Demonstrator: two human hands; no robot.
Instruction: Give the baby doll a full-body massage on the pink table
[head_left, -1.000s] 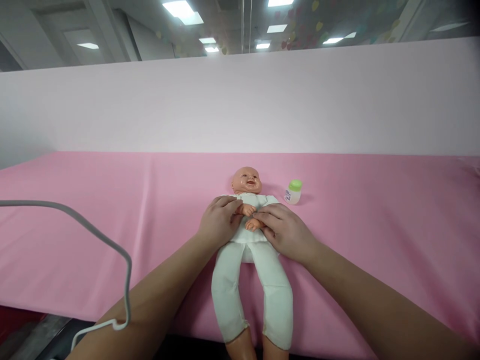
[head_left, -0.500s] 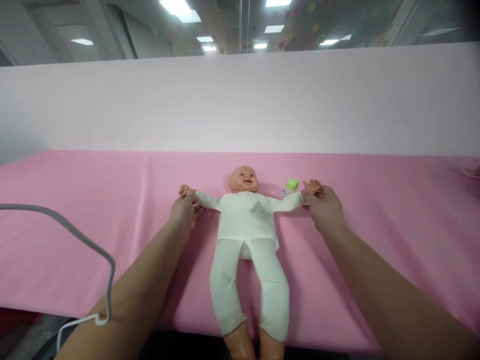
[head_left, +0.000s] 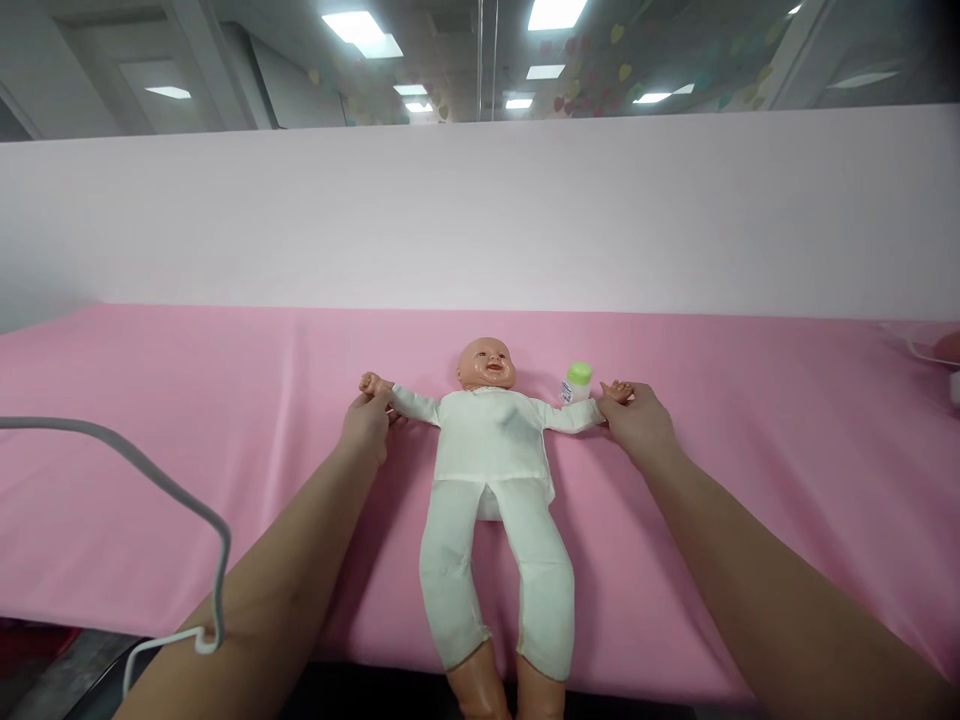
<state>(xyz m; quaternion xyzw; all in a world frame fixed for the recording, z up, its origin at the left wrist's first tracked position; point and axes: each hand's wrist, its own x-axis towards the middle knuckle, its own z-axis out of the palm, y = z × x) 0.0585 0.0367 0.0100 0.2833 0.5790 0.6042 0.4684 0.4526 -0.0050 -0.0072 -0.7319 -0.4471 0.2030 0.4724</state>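
Observation:
A baby doll [head_left: 493, 440] in a white long-sleeved top and white trousers lies on its back, face up, its arms spread to both sides. At its wrist on the left of the view, my left hand [head_left: 367, 420] is closed around the doll's arm by the sleeve cuff. On the other side my right hand [head_left: 639, 422] pinches the doll's other wrist at the cuff, the small doll hand showing above my fingers. The doll's bare lower legs reach past the front edge of the bed.
Pink sheeting [head_left: 187, 400] covers the surface. A small bottle with a green cap [head_left: 578, 382] stands near the doll's arm on the right. A grey cable [head_left: 150, 465] curves across the lower left. Behind rises a white panel [head_left: 480, 220]. Something clear lies far right.
My right hand has moved slightly inward and down with the doll's arm, which lies lower. My left hand keeps its hold. The view has tilted slightly.

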